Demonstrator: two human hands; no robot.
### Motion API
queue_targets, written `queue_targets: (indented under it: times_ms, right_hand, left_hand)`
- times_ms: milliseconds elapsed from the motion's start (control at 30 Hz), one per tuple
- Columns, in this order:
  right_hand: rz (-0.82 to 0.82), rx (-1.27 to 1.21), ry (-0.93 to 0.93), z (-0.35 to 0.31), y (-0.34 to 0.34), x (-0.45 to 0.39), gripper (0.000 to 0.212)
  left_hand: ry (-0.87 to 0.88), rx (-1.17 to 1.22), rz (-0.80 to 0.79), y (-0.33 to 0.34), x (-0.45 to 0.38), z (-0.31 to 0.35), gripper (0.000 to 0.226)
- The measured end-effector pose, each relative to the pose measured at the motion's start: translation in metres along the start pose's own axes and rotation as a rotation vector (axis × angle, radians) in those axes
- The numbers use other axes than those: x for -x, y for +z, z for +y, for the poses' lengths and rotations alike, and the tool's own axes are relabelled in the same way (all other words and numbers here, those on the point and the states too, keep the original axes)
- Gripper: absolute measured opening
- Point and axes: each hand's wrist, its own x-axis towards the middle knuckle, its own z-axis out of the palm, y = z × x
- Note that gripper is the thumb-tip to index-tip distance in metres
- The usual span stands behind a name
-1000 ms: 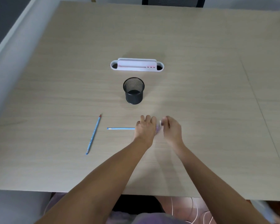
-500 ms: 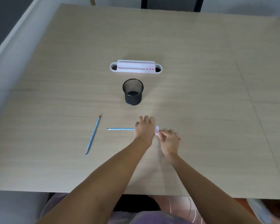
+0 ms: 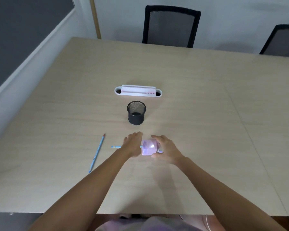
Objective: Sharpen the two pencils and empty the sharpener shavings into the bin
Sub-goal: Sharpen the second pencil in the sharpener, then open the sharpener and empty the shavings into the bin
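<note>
Our left hand clamps a blue pencil; our right hand clasps the pale sharpener. Twisting off-axis could snap the lead

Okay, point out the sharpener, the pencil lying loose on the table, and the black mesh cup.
Sharpener (image 3: 149, 147), head view, on its pale purple body between the hands.
Loose pencil (image 3: 97, 152), head view, mid-shaft of the blue barrel.
Black mesh cup (image 3: 136, 118), head view, on its front wall.
</note>
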Motion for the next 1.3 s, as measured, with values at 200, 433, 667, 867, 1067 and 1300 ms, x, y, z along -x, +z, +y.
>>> queue_targets:
  times_ms: [200, 433, 667, 867, 1067, 1300]
  right_hand:
    - [0.015, 0.167, -0.011, -0.021, 0.003, -0.008, 0.037]
    - [-0.002, 0.221, -0.014, -0.023, 0.001, -0.013, 0.029]
    - [0.015, 0.205, 0.023, -0.021, 0.004, -0.013, 0.042]
    - [0.033, 0.192, 0.035, -0.02, 0.006, -0.012, 0.037]
    - [0.058, 0.192, 0.018, -0.017, 0.01, -0.012, 0.031]
    - [0.055, 0.168, 0.027, -0.013, 0.012, -0.013, 0.043]
  left_hand:
    - [-0.03, 0.002, -0.06, 0.014, 0.005, -0.006, 0.02]
    - [-0.001, 0.074, -0.033, 0.018, 0.003, -0.017, 0.027]
    - [-0.019, 0.023, 0.089, 0.019, 0.003, -0.024, 0.027]
    - [-0.207, -0.01, 0.115, 0.017, 0.009, -0.045, 0.056]
    - [-0.28, 0.158, 0.187, 0.019, 0.021, -0.068, 0.034]
    - [-0.51, 0.137, 0.312, 0.013, 0.032, -0.087, 0.023]
